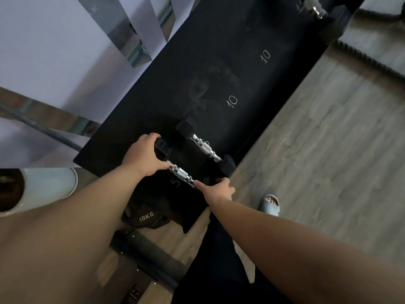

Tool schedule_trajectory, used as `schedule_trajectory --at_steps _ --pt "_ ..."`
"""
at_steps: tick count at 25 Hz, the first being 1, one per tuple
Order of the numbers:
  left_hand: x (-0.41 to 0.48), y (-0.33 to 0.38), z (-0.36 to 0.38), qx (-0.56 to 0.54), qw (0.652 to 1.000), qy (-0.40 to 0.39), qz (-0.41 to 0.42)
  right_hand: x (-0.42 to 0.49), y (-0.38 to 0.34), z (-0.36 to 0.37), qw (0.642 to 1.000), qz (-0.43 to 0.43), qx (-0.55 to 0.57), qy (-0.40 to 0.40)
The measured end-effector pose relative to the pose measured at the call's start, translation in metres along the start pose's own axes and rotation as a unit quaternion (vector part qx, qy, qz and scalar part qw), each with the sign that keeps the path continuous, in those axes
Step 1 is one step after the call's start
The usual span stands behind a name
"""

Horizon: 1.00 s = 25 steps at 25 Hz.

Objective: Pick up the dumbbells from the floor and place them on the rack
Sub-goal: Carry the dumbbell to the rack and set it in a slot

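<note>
Your left hand (145, 154) is clamped over the far end weight of the dumbbell (181, 174), fingers wrapped on its top and thumb near the metal handle. The dumbbell sits low on the dark rack (219, 51), just beside the painted "5", so it looks to be at or very near its slot; whether its weight already rests there I cannot tell. Keep that left grip firm until the far end is plainly seated, and let the bar lie parallel to the second dumbbell (205, 148), which rests on the rack just beyond it and close alongside. Leave a gap so the end weights do not knock. Your right hand (221, 189) closes on the near end weight, fingers curled round it and forefinger stretched toward the handle; mind that finger as the near end settles, since it could be pinched under the bar. Lower both ends together rather than one first, then release. Your sandalled foot (270, 204) stands on the floor (328, 128) near the rack's edge; keep it clear of a slip.
</note>
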<state>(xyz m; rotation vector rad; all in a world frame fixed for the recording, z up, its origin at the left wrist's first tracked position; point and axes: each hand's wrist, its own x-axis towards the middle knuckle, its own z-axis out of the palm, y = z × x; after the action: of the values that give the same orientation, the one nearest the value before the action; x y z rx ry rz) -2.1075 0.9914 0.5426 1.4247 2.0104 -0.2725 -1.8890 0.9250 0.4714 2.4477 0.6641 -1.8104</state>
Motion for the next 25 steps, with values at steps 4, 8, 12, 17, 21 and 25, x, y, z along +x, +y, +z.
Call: schedule_trajectory --at_steps 4,8,12,17,21,25 --pt "-0.001 -0.004 0.001 0.008 1.0 0.005 0.015 0.001 0.007 0.005 1.0 -0.015 0.013 0.015" --pt "-0.005 -0.006 0.0 -0.002 1.0 0.003 -0.002 0.002 0.01 0.005 0.999 -0.028 -0.003 0.016" --pt "-0.024 -0.021 0.002 -0.008 0.999 0.023 -0.036 0.004 0.012 0.01 0.998 -0.046 -0.029 0.012" --pt "-0.046 -0.024 -0.016 0.0 0.999 0.032 -0.03 -0.014 0.016 0.0 0.995 -0.087 -0.038 -0.007" --pt "-0.053 -0.005 -0.05 0.01 0.999 0.047 0.013 -0.032 0.001 -0.015 0.993 -0.109 -0.031 0.015" --pt "-0.045 0.033 -0.093 0.015 0.996 0.078 0.05 -0.045 -0.038 -0.051 0.988 -0.15 0.01 0.039"
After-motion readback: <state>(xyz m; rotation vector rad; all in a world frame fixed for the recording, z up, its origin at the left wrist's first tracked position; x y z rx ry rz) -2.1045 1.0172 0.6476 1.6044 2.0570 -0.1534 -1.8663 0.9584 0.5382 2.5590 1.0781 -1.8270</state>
